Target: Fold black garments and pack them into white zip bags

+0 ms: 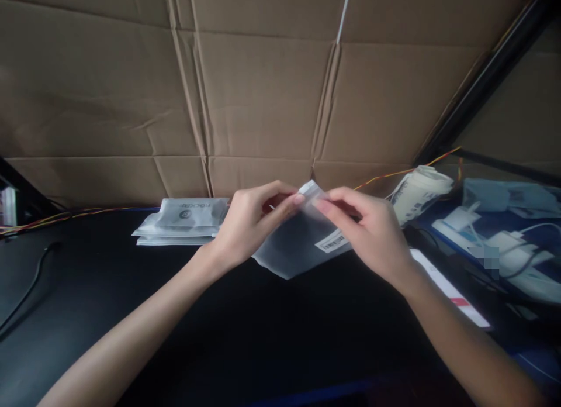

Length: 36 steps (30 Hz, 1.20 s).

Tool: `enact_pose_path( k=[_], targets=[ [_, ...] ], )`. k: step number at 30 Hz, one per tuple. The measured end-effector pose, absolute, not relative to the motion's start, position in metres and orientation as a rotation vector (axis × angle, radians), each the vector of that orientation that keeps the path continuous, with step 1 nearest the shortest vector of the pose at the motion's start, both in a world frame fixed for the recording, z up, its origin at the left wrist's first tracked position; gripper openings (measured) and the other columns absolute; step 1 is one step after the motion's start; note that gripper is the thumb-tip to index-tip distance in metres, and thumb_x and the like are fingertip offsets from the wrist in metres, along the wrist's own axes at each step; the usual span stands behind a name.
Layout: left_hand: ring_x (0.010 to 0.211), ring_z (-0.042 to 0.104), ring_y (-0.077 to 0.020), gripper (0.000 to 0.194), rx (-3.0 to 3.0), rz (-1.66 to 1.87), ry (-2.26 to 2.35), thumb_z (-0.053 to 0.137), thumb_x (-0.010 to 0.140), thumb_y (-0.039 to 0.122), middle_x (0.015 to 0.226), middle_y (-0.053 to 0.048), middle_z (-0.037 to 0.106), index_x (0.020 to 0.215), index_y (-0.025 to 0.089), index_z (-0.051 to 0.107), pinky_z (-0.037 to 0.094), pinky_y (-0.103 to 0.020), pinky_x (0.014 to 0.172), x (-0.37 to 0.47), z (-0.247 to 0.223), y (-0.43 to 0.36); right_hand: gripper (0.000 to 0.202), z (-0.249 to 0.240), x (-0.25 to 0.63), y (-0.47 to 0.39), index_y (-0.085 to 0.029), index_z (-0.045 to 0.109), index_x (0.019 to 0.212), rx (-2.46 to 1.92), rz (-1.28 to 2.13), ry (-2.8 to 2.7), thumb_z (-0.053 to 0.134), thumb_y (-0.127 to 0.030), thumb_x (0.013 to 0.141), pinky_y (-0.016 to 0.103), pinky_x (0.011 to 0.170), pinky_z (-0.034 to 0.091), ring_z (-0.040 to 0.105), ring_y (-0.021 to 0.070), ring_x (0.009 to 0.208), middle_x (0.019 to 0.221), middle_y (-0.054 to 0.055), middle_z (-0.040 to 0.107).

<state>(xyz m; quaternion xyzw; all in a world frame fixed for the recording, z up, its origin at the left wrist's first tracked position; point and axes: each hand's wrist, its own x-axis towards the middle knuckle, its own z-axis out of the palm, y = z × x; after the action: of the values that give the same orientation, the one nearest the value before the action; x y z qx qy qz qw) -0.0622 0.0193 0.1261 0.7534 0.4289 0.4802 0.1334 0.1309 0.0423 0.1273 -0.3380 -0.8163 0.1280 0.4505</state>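
A translucent plastic bag (291, 246) with a white barcode label (332, 241) hangs between both hands over the black table. My left hand (258, 220) pinches its top edge between thumb and fingers. Close by on the right, my right hand (368, 226) pinches the same edge, its thumb on the front of the bag. The two hands are a short gap apart at the bag's upper corner. Behind my left hand lies a stack of pale plastic packets (186, 220), the top one printed with dark lettering.
Brown cardboard (267, 97) stands along the back of the black table (245, 337). At right are a pale rolled item (421, 190), a white power strip with plugs (511, 249) and a white-and-red flat item (451, 290). A black cable (37, 272) lies left.
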Motion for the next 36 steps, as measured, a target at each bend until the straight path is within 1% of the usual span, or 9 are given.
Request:
enact_pose_path(
  k=[5,8,13,21,25,29,32,34,36],
  targets=[
    [0.078,0.066,-0.0142,0.019,2.116,1.404,1.143,0.056,0.089,0.036,0.087,0.0,0.071,0.097,0.021,0.065,0.05,-0.022,0.066,-0.058,0.13,0.012,0.015,0.129,0.128,0.031,-0.022,0.066,0.087,-0.768,0.152,-2.093,0.055,-0.031,0.09,0.023,0.064,0.046,0.061,0.0118,0.067,0.079,-0.002,0.069],
    [0.078,0.066,-0.0147,0.018,2.123,1.409,1.149,0.056,0.09,0.036,0.085,0.0,0.071,0.092,0.021,0.065,0.051,-0.023,0.066,-0.057,0.132,0.009,0.016,0.128,0.128,0.029,-0.024,0.066,0.087,-0.755,0.043,-2.1,0.053,-0.032,0.092,0.025,0.067,0.046,0.062,0.0133,0.068,0.081,-0.001,0.07],
    [0.077,0.065,-0.0143,0.02,2.25,1.338,1.192,0.057,0.088,0.038,0.087,-0.001,0.07,0.087,0.02,0.065,0.05,-0.023,0.067,-0.059,0.13,0.011,0.017,0.131,0.145,0.026,-0.026,0.067,0.084,-0.836,-0.123,-1.979,0.054,-0.034,0.091,0.026,0.061,0.045,0.061,0.0145,0.063,0.073,-0.002,0.069],
    [0.077,0.063,-0.0149,0.022,2.443,0.928,1.135,0.052,0.092,0.038,0.084,0.0,0.067,0.086,0.02,0.063,0.047,-0.026,0.07,-0.062,0.105,0.036,0.013,0.136,0.204,0.03,-0.026,0.07,0.077,-1.048,-0.226,-1.69,0.064,-0.037,0.082,0.031,0.059,0.044,0.062,0.0184,0.064,0.07,-0.002,0.068],
    [0.077,0.062,-0.0154,0.016,2.522,0.763,1.108,0.053,0.091,0.033,0.084,0.0,0.066,0.087,0.021,0.064,0.046,-0.027,0.072,-0.063,0.091,0.045,0.01,0.129,0.226,0.036,-0.03,0.071,0.083,-1.141,-0.142,-1.627,0.064,-0.036,0.081,0.035,0.061,0.045,0.063,0.0228,0.068,0.072,-0.001,0.067],
    [0.075,0.062,-0.0146,0.015,2.542,0.68,1.082,0.053,0.091,0.031,0.081,0.001,0.066,0.085,0.021,0.063,0.045,-0.025,0.069,-0.067,0.08,0.052,0.008,0.121,0.235,0.037,-0.031,0.071,0.084,-1.142,-0.14,-1.663,0.065,-0.034,0.08,0.036,0.06,0.047,0.064,0.0229,0.067,0.074,-0.001,0.069],
    [0.076,0.063,-0.0156,0.014,2.565,0.683,1.169,0.054,0.09,0.028,0.083,-0.001,0.067,0.086,0.021,0.064,0.046,-0.026,0.07,-0.073,0.074,0.058,0.008,0.116,0.234,0.029,-0.032,0.07,0.084,-1.005,-0.194,-1.805,0.065,-0.026,0.081,0.037,0.069,0.052,0.067,0.0233,0.076,0.081,-0.002,0.071],
    [0.078,0.063,-0.0165,0.013,2.562,0.689,1.257,0.055,0.089,0.028,0.086,-0.002,0.068,0.086,0.021,0.066,0.046,-0.027,0.071,-0.077,0.072,0.062,0.011,0.112,0.231,0.016,-0.03,0.068,0.082,-0.862,-0.205,-1.942,0.066,-0.02,0.08,0.037,0.08,0.053,0.067,0.0222,0.083,0.087,-0.002,0.072],
    [0.081,0.064,-0.0167,0.012,2.561,0.641,1.292,0.056,0.089,0.027,0.088,-0.002,0.068,0.087,0.021,0.067,0.046,-0.027,0.074,-0.081,0.071,0.065,0.012,0.106,0.225,-0.002,-0.028,0.068,0.085,-0.771,-0.13,-2.118,0.064,-0.017,0.082,0.035,0.082,0.054,0.067,0.0199,0.088,0.093,0.0,0.071]
  ],
)
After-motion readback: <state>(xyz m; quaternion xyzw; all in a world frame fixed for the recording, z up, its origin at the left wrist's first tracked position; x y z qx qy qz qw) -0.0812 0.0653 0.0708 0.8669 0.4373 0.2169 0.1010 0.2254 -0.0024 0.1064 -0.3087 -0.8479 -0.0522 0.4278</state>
